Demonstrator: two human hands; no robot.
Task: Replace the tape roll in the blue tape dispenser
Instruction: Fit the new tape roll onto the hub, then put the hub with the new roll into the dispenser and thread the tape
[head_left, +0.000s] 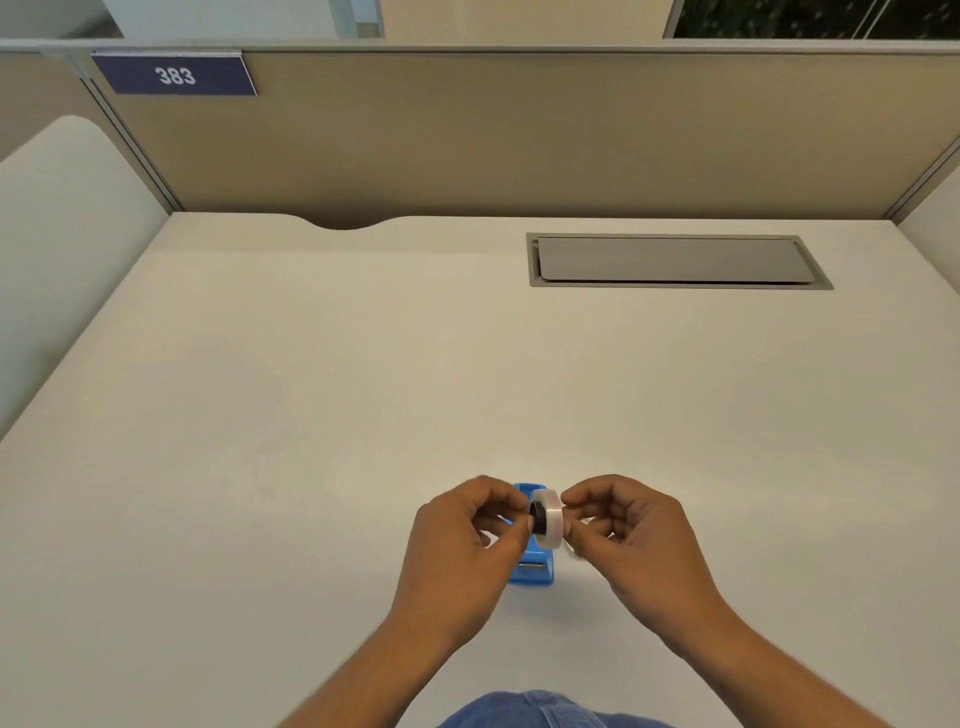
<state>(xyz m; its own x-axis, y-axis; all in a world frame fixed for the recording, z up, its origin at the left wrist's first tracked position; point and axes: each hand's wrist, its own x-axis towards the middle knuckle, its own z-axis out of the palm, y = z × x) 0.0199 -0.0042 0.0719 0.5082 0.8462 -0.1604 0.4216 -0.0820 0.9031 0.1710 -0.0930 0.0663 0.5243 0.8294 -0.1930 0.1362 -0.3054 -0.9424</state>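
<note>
Denim (540, 712) at the bottom edge, one blue patch of it, lies closest to us, between our two forearms. From there we go across from the left.

Far out to the left of the grip and high up, one blue sign (175, 76) reading 383 hangs on the tan partition (467, 140). Our left hand (457, 540) is curled, thumb and fingers pinched on the black core side of the tape roll (549, 518). We count one roll: a translucent white ring with a dark hub, standing on edge and turned so that its flat face looks left. It is held up between the two hands, just above the tape dispenser (532, 569).

We count one dispenser, blue, sitting on the desk (260, 415) directly under and behind the grip; part of it shows past the roll on the far side and part below it on the near side. Whether the roll touches it we cannot tell.

Our right hand (628, 540) closes on the roll's right face with fingertips and thumb, so both hands are grasping the same roll.

Beyond the grip and to the right, one grey cable hatch (675, 260) is set flat into the desk, well apart from the hands.
</note>
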